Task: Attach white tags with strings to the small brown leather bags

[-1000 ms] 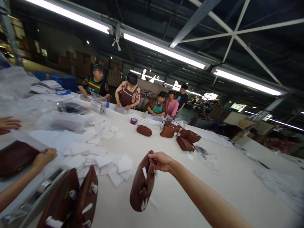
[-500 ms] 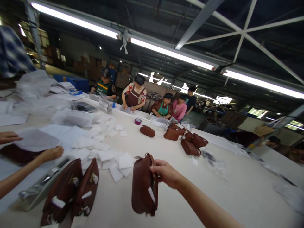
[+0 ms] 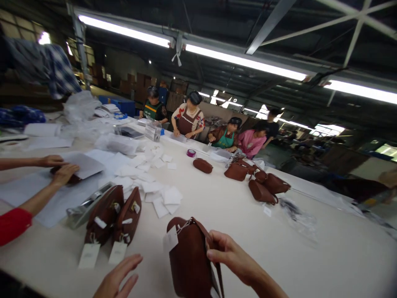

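Observation:
My right hand grips a brown leather handbag by its strap along the upper right edge, at the front of the table. A white paper tag hangs on a string from the bag's top. My left hand is at the bottom edge, fingers apart and holding nothing, left of the bag and not touching it. Beyond it stand two similar brown bags, a left one and a right one, side by side with tags lying toward me. The lower end of the held bag is cut off by the frame.
At left, a co-worker's hands press a white sheet over a dark brown item. White paper squares are scattered mid-table. Farther right lie several brown bags, a purple tape roll and clear plastic. Several people work along the far side.
My left hand has come into view at the bottom. The held bag has come lower and nearer, its white tag now showing. The view has turned left; the co-worker's sheet now lies folded over the item.

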`<action>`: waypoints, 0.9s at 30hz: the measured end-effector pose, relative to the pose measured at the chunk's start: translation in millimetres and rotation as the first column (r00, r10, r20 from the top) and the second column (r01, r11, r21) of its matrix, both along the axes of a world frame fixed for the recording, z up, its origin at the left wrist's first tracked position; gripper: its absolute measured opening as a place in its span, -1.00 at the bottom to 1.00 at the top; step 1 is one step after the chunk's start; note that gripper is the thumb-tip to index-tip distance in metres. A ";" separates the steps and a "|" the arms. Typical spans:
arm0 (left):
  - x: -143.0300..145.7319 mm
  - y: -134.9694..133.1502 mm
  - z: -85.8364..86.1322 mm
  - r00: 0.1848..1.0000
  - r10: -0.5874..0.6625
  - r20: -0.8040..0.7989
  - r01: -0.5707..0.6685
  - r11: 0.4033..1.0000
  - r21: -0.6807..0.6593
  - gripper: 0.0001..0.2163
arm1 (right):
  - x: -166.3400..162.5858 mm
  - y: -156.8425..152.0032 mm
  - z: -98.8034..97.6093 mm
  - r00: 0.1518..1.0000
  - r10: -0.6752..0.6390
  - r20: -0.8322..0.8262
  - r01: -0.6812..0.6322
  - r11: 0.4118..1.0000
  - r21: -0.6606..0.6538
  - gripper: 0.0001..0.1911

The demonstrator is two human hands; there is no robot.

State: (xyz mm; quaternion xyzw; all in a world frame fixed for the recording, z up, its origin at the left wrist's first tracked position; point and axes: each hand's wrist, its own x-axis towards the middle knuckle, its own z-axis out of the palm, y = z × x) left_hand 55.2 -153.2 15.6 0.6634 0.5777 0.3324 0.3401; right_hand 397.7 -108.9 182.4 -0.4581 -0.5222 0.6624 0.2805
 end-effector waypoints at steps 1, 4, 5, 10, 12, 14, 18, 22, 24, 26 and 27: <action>10.5 2.0 20.0 1.000 -0.012 -0.022 0.012 1.000 0.019 -0.64 | 4.0 -3.4 -1.6 0.999 0.048 -0.003 -0.048 0.999 -0.012 -0.62; 45.8 9.5 67.5 0.994 -0.110 0.000 0.110 0.993 0.050 -0.64 | 14.4 -12.1 -6.5 0.986 0.164 0.002 -0.164 0.985 -0.047 -0.63; 57.4 12.1 76.8 0.988 -0.154 0.020 0.152 0.987 0.060 -0.62 | 17.2 -14.0 -8.3 0.981 0.193 0.012 -0.192 0.980 -0.056 -0.63; 99.9 22.9 79.8 0.936 -0.346 0.072 0.340 0.937 0.083 -0.39 | 26.2 -12.4 -16.5 0.942 0.333 0.047 -0.326 0.939 -0.112 -0.66; 107.9 26.0 71.9 0.907 -0.418 0.054 0.411 0.905 0.108 -0.33 | 28.8 -6.7 -20.8 0.915 0.398 0.068 -0.386 0.911 -0.145 -0.67; 112.0 27.9 64.7 0.878 -0.477 0.039 0.468 0.872 0.139 -0.37 | 31.2 1.3 -27.6 0.897 0.428 0.111 -0.407 0.897 -0.172 -0.67; 115.8 27.2 55.3 0.833 -0.551 0.050 0.543 0.832 0.116 -0.48 | 35.1 19.8 -50.9 0.901 0.404 0.158 -0.379 0.910 -0.168 -0.69; 120.5 24.6 45.7 0.866 -0.490 0.098 0.489 0.872 0.033 -0.53 | 34.9 31.2 -75.3 0.920 0.364 0.144 -0.347 0.929 -0.132 -0.74; 121.9 24.8 41.5 0.890 -0.439 0.120 0.440 0.898 0.023 -0.51 | 33.6 32.6 -82.7 0.927 0.353 0.130 -0.338 0.933 -0.125 -0.73; 122.2 26.2 39.9 0.904 -0.417 0.095 0.418 0.908 0.010 -0.48 | 32.0 32.6 -86.5 0.925 0.359 0.125 -0.345 0.931 -0.118 -0.72; 122.2 27.0 40.2 0.903 -0.422 0.076 0.424 0.906 -0.002 -0.46 | 31.2 32.7 -87.5 0.925 0.357 0.130 -0.346 0.933 -0.102 -0.73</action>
